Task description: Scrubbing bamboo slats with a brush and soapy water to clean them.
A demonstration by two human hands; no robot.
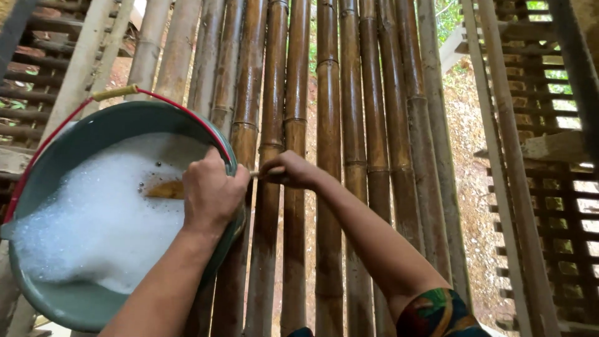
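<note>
With the left hand (209, 193) closed on the wooden utensil (167, 189) over the suds-filled basin (75, 299) and the right hand (290, 170) pinching its thin handle end, wet grip may slip, dropping it through the bamboo floor (349, 125) gaps.

One head-worn camera looks steeply down, close over the bamboo floor (349, 125), from just behind the person's forearms.
</note>
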